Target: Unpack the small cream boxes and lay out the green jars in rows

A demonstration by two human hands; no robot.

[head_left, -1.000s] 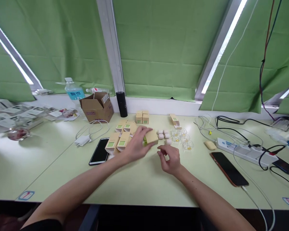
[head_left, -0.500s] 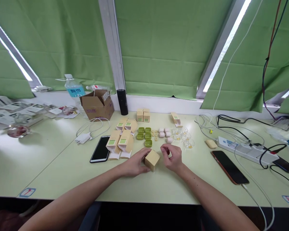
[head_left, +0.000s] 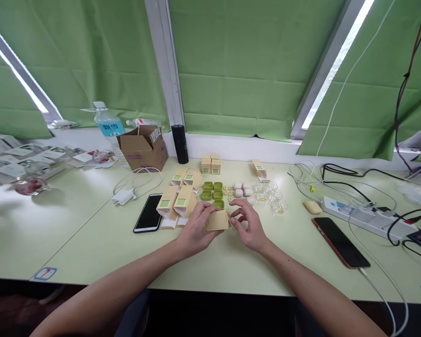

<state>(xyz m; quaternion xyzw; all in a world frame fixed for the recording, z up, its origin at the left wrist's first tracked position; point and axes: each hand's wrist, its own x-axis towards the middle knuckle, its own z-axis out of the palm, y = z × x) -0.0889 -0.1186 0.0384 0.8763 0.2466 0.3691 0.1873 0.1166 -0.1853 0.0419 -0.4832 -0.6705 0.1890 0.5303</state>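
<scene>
My left hand [head_left: 196, 228] is closed around a small kraft cardboard box [head_left: 217, 221], tilted on its side above the table. At the box's right end is my right hand [head_left: 248, 225], its fingers bent and apart, with the thumb and a fingertip at the box's edge; whether they touch it I cannot tell. Just beyond the hands stand several green square cups [head_left: 206, 194], tiny yellowish pieces [head_left: 225, 188], pale pink rounded pieces [head_left: 238, 192] and clear plastic shells [head_left: 279, 206]. Open kraft boxes with green windows [head_left: 167, 202] stand left of my left hand.
Two closed kraft boxes [head_left: 211, 164] and another open carton [head_left: 258, 169] stand farther back. A black phone [head_left: 148, 214] lies left, another phone [head_left: 341, 242] right, near a power strip [head_left: 365, 219] with cables. A brown carton [head_left: 142, 152] and black cylinder [head_left: 180, 144] stand by the wall.
The box has been tipped onto its side and raised slightly by my left hand. My right hand has opened from a pinch and come to the box's right end.
</scene>
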